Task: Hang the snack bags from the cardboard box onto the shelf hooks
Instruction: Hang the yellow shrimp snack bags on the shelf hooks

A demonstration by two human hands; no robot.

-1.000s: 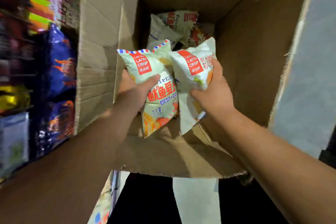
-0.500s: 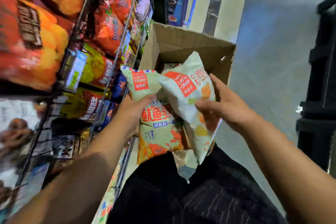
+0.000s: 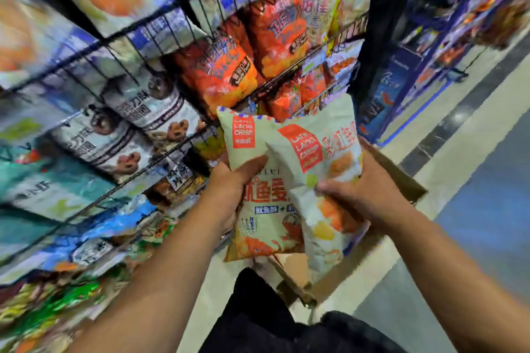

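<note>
My left hand (image 3: pixel 229 189) grips a pale green snack bag (image 3: pixel 258 203) with a red label and red characters, thumb across its front. My right hand (image 3: pixel 364 195) holds a second pale green snack bag (image 3: pixel 318 169), which overlaps the first on its right. Both bags are upright in front of me, just below and right of the wire shelf (image 3: pixel 177 6). The cardboard box (image 3: pixel 401 178) sits under and behind my hands, mostly hidden by them and the bags. No bare hook is clearly visible.
The wire rack on the left is packed with orange snack bags (image 3: pixel 223 71), grey pretzel bags (image 3: pixel 149 112) and blue ones lower down. A black upright post (image 3: pixel 375 26) ends the rack. A further blue shelf (image 3: pixel 430 37) and the tiled aisle floor (image 3: pixel 473 152) lie to the right.
Both hands lifted the two bags out of the box and up toward the rack. My view swung from the box interior up to the shelves; my right hand closed more around its bag.
</note>
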